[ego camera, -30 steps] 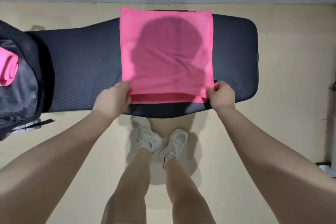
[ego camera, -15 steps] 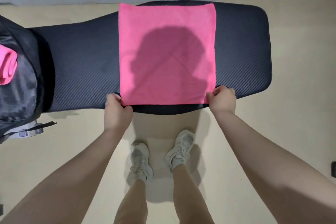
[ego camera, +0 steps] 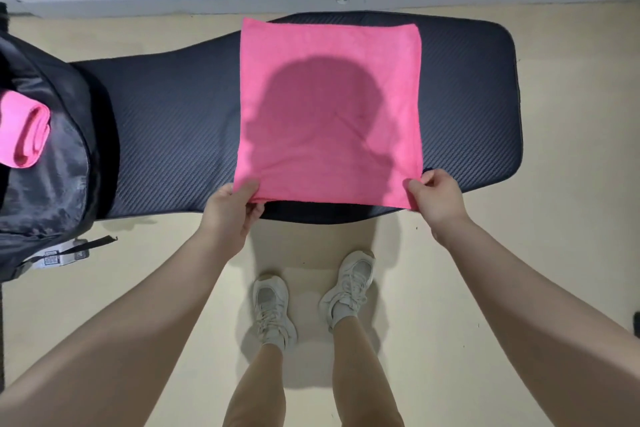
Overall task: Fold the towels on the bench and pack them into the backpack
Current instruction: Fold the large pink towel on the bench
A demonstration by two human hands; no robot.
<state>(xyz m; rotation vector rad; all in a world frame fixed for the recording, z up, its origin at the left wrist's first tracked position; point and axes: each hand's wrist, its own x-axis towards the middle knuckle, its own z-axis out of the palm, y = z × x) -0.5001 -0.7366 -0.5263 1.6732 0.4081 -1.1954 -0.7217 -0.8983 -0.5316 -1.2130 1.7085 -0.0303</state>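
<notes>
Pink towel (ego camera: pixel 329 111) lies flat on the dark padded surface (ego camera: pixel 166 135), toward its right half, and it reaches from the far edge almost to the near edge. A round shadow falls on the middle of the towel. The left hand (ego camera: pixel 232 211) pinches the near left corner of the towel, with the thumb on top of the cloth. The right hand (ego camera: pixel 437 198) pinches the near right corner in the same way. Both corners are a little raised from the surface. At the left end stands a black backpack (ego camera: pixel 45 163), open, and a rolled pink towel (ego camera: pixel 22 135) sits inside its opening. On the pale floor (ego camera: pixel 519 253) near the surface are two feet in white sneakers (ego camera: pixel 273 308).
</notes>
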